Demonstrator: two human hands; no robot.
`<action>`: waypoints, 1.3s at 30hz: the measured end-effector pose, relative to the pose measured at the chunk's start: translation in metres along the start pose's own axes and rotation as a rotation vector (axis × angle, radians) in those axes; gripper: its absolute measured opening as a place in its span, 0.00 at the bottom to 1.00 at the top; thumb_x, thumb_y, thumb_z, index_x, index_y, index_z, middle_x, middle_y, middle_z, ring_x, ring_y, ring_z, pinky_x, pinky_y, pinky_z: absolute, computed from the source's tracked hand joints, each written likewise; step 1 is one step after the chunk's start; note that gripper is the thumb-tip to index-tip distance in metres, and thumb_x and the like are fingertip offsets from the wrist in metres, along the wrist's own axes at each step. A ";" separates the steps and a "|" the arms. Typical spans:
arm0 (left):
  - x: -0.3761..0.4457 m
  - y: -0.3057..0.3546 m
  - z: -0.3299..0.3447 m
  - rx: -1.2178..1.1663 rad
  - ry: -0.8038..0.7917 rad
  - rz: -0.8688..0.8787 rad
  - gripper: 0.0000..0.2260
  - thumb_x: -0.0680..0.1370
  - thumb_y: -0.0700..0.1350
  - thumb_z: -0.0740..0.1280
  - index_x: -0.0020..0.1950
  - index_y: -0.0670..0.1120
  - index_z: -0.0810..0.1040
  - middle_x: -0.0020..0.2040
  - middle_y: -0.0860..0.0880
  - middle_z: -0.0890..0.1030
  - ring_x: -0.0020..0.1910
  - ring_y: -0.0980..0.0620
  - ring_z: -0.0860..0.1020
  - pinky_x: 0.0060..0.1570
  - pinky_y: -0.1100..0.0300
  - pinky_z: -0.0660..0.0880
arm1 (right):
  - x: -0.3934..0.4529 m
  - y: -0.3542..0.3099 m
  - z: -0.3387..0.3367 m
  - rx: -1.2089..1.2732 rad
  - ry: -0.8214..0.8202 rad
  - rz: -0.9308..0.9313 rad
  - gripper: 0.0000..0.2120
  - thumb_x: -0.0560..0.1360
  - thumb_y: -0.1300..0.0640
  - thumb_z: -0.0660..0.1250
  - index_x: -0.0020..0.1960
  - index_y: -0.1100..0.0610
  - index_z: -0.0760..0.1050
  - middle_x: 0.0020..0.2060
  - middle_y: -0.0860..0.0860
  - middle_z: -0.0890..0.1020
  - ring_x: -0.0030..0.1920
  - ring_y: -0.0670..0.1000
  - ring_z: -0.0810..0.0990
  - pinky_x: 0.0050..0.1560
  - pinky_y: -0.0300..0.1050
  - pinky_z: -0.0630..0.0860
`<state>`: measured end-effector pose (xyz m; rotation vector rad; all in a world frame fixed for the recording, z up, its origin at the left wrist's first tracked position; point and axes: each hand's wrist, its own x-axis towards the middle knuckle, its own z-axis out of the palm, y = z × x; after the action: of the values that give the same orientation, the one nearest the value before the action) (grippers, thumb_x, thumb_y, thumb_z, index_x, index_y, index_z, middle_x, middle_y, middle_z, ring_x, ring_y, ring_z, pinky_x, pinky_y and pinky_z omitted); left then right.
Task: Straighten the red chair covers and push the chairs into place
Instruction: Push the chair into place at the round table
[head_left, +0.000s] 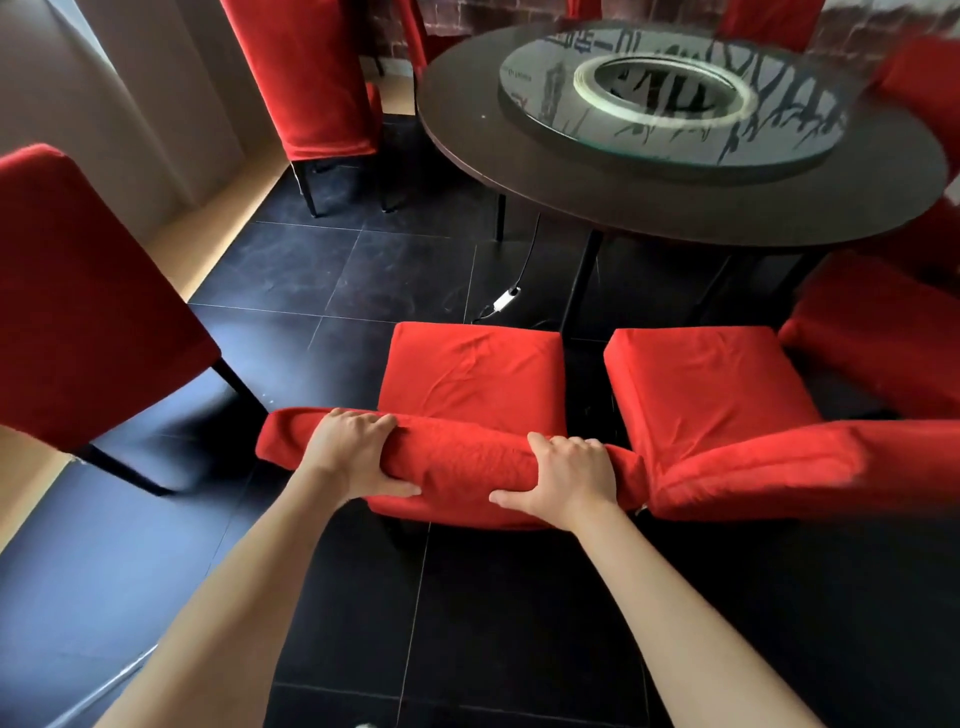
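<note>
Left hand (358, 452): grip clamped over the top rail of the near chair (470, 384), fingers on the far side, thumb on the near side.
Right hand (563, 478): grip clamped likewise on the same rail, to the right.
Rail axis: runs left to right; both hands about equally near it.
Seat: lies beyond the hands, facing the worktop (675, 208).
Key relation: worktop is farther still, so the push likely goes straight away.
Count: at least six red-covered chairs; one round worktop.
Cover: faint creases show on the seat.

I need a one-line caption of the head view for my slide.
Both hands, left hand and right hand, grip the backrest top of a red-covered chair facing the round table.
</note>
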<state>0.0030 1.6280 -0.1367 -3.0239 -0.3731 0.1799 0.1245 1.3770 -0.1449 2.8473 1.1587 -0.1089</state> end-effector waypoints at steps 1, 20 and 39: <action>0.003 -0.006 0.000 0.000 -0.012 0.014 0.48 0.51 0.81 0.51 0.57 0.50 0.78 0.49 0.52 0.83 0.50 0.49 0.81 0.54 0.56 0.72 | 0.003 -0.005 0.000 0.003 -0.008 0.011 0.54 0.56 0.17 0.41 0.64 0.53 0.71 0.49 0.50 0.82 0.50 0.53 0.80 0.55 0.50 0.72; 0.073 -0.106 0.003 -0.002 -0.067 0.197 0.50 0.53 0.81 0.54 0.64 0.51 0.73 0.59 0.53 0.80 0.59 0.50 0.78 0.62 0.55 0.69 | 0.067 -0.074 -0.009 0.061 -0.066 0.212 0.58 0.55 0.16 0.41 0.71 0.53 0.67 0.61 0.50 0.79 0.62 0.53 0.76 0.64 0.52 0.67; 0.124 -0.160 0.007 0.015 -0.048 0.263 0.50 0.52 0.82 0.50 0.63 0.53 0.74 0.57 0.55 0.80 0.58 0.51 0.78 0.61 0.55 0.68 | 0.115 -0.110 -0.015 0.056 -0.053 0.300 0.57 0.56 0.17 0.41 0.69 0.53 0.69 0.60 0.51 0.80 0.61 0.53 0.77 0.63 0.52 0.68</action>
<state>0.0833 1.8141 -0.1399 -3.0470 0.0255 0.2718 0.1299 1.5367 -0.1441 3.0068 0.7191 -0.2012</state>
